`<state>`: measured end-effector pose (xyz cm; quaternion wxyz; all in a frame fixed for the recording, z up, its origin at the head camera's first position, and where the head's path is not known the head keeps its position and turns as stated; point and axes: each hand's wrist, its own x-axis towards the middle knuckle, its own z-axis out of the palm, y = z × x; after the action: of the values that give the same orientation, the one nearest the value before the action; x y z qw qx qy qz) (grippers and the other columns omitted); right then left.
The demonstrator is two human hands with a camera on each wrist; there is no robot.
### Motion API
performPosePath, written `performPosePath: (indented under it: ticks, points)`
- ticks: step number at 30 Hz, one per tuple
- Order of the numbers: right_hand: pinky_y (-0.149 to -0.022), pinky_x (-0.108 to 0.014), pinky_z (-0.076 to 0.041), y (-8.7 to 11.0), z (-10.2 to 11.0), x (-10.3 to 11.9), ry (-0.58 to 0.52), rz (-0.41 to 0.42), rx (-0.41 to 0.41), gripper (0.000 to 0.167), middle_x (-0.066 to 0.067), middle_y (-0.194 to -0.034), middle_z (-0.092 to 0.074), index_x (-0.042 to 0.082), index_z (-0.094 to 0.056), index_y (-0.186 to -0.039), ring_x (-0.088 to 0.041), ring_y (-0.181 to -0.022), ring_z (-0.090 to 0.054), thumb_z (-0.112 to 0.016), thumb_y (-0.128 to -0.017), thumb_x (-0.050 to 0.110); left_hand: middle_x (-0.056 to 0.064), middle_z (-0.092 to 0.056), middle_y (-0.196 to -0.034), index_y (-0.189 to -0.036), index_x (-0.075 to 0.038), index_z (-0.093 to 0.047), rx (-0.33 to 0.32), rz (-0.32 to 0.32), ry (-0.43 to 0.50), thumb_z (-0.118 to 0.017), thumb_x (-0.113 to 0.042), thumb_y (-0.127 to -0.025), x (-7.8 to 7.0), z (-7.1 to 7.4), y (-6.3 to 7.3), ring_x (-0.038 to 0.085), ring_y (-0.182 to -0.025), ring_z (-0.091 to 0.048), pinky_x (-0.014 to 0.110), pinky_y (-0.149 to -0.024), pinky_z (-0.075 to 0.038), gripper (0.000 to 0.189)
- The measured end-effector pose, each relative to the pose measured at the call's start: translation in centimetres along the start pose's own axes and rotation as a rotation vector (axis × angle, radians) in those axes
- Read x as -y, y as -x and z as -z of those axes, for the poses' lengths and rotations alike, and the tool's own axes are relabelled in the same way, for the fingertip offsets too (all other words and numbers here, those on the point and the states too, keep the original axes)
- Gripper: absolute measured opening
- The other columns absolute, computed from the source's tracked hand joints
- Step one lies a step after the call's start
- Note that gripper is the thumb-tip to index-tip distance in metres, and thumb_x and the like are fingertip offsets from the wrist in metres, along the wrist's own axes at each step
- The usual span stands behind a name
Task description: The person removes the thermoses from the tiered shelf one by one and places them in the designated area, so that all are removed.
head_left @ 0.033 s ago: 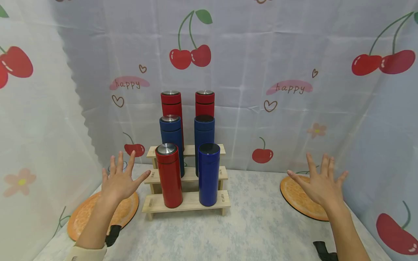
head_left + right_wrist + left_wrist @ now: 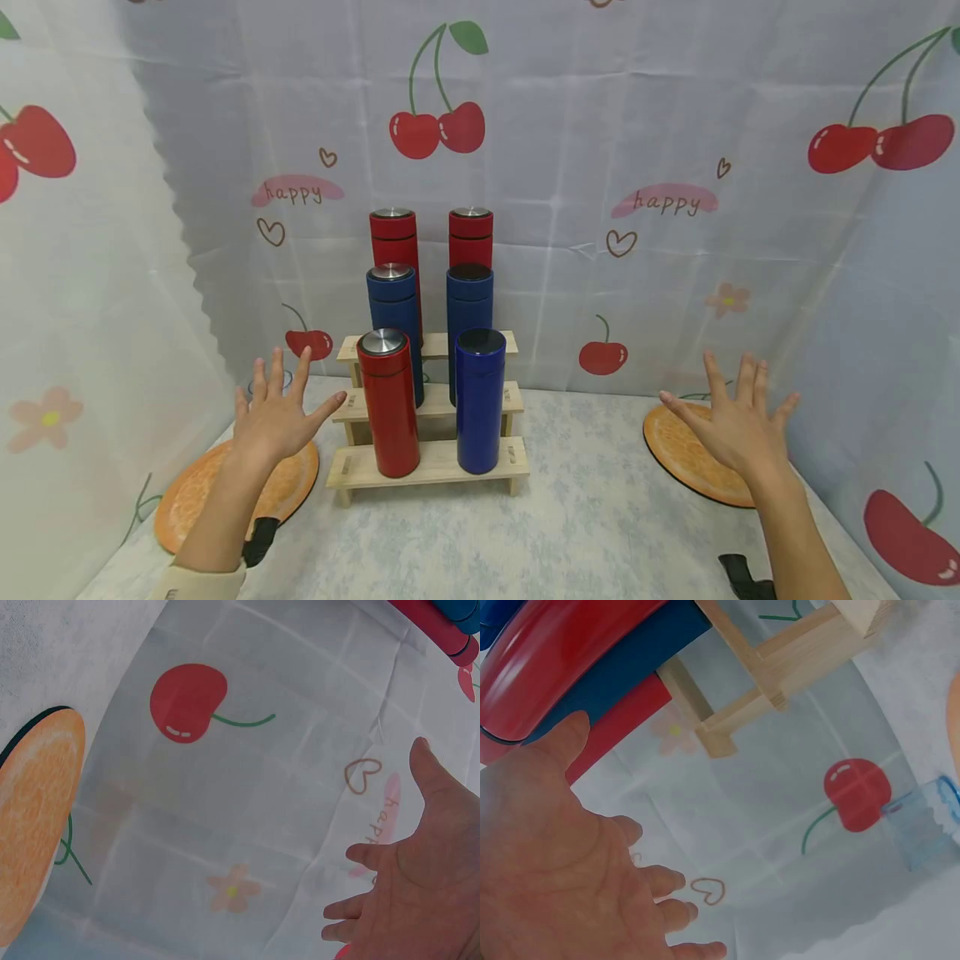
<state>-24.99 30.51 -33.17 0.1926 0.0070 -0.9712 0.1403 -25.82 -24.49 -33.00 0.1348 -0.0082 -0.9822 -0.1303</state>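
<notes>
My left hand [image 2: 273, 421] is held up with its fingers spread, left of a three-step wooden stand [image 2: 435, 475], and holds nothing. Likewise spread and bare, my right hand [image 2: 738, 433] hovers at the right, overlapping a round orange-slice mat [image 2: 671, 437]. On the lowest step stand a red thermos [image 2: 390, 417] with a steel lid and a glossy blue thermos [image 2: 480, 408] with a black lid. Two darker blue thermoses [image 2: 469, 308] occupy the middle step. Two red thermoses [image 2: 471, 242] are at the back, their lower parts largely hidden. All stand upright.
A second orange-slice mat [image 2: 292, 483] lies under my left forearm in the head view. Behind the left hand is a clear glass [image 2: 922, 825], best seen in the left wrist view. A cherry-print curtain [image 2: 555, 292] closes off the back and both sides of the pale table [image 2: 585, 517].
</notes>
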Motion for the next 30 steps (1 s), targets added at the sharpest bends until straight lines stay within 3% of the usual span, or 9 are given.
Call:
performPosePath:
  ticks: [5, 9, 12, 15, 19, 22, 26, 30]
  points:
    - [-0.083, -0.071, 0.021, -0.2, 0.0, 0.6, -0.005, 0.013, 0.009, 0.093, -0.034, -0.143, 0.019, 0.01, 0.0, -0.149, -0.045, -0.128, 0.026, -0.04, -0.086, 0.066, 0.025, 0.016, -0.148, -0.149, -0.015, 0.005, -0.004, 0.007, 0.028, -0.037, -0.065, -0.088, 0.2, 0.1, 0.1, 0.045, -0.131, 0.02, 0.069, -0.096, 0.006, 0.089]
    - [-0.085, -0.073, 0.017, -0.6, 0.1, 2.0, -0.049, 0.049, -0.032, 0.089, -0.035, -0.144, 0.01, 0.006, -0.009, -0.148, -0.046, -0.131, 0.019, -0.042, -0.088, 0.063, 0.027, 0.013, -0.148, -0.149, -0.016, 0.006, -0.064, 0.001, 0.083, -0.038, -0.061, -0.09, 0.2, 0.1, 0.1, 0.047, -0.131, 0.018, 0.069, -0.096, 0.005, 0.086]
    - [-0.091, -0.073, 0.009, -0.7, -0.3, 4.0, -0.136, 0.104, -0.115, 0.082, -0.034, -0.145, -0.002, 0.004, -0.018, -0.146, -0.048, -0.133, 0.007, -0.048, -0.089, 0.056, 0.031, 0.006, -0.147, -0.149, -0.014, 0.003, -0.122, 0.001, 0.145, -0.04, -0.057, -0.092, 0.2, -0.3, 0.1, 0.051, -0.131, 0.011, 0.071, -0.095, -0.003, 0.083]
    - [-0.096, -0.07, -0.009, -0.9, -1.2, 6.5, -0.264, 0.169, -0.236, 0.074, -0.03, -0.143, -0.019, 0.004, -0.027, -0.143, -0.048, -0.13, -0.014, -0.056, -0.089, 0.045, 0.034, -0.004, -0.145, -0.149, -0.013, -0.002, -0.169, 0.014, 0.233, -0.041, -0.053, -0.093, 0.1, -1.3, 0.0, 0.056, -0.129, 0.0, 0.071, -0.093, -0.012, 0.08]
    - [-0.095, -0.06, -0.028, -1.2, -3.0, 10.1, -0.448, 0.263, -0.388, 0.068, -0.02, -0.137, -0.037, 0.007, -0.033, -0.142, -0.039, -0.124, -0.033, -0.065, -0.086, 0.03, 0.035, -0.015, -0.142, -0.15, -0.017, -0.007, -0.211, 0.016, 0.386, -0.043, -0.048, -0.095, 0.2, -3.3, -0.9, 0.054, -0.128, -0.015, 0.07, -0.093, -0.019, 0.073]
    - [-0.095, -0.056, -0.032, -1.1, -4.6, 12.7, -0.547, 0.338, -0.444, 0.069, -0.017, -0.134, -0.042, 0.009, -0.032, -0.142, -0.033, -0.122, -0.039, -0.067, -0.084, 0.022, 0.032, -0.02, -0.142, -0.15, -0.018, -0.011, -0.22, 0.01, 0.508, -0.045, -0.043, -0.096, 0.4, -4.9, -1.5, 0.05, -0.128, -0.02, 0.068, -0.095, -0.02, 0.068]
    - [-0.094, -0.055, -0.035, -0.6, -6.9, 15.6, -0.631, 0.409, -0.419, 0.074, -0.016, -0.133, -0.044, 0.009, -0.028, -0.144, -0.03, -0.121, -0.041, -0.069, -0.083, 0.02, 0.025, -0.025, -0.144, -0.149, -0.016, -0.018, -0.197, 0.042, 0.639, -0.047, -0.041, -0.095, 0.8, -6.9, -2.0, 0.044, -0.13, -0.023, 0.063, -0.098, -0.022, 0.066]
    - [-0.092, -0.056, -0.037, 0.0, -9.3, 17.6, -0.672, 0.435, -0.334, 0.081, -0.016, -0.133, -0.044, 0.013, -0.02, -0.147, -0.031, -0.119, -0.044, -0.069, -0.083, 0.025, 0.021, -0.029, -0.144, -0.148, -0.021, -0.02, -0.117, 0.107, 0.741, -0.047, -0.046, -0.094, 1.2, -8.4, -2.1, 0.037, -0.132, -0.026, 0.058, -0.1, -0.025, 0.066]
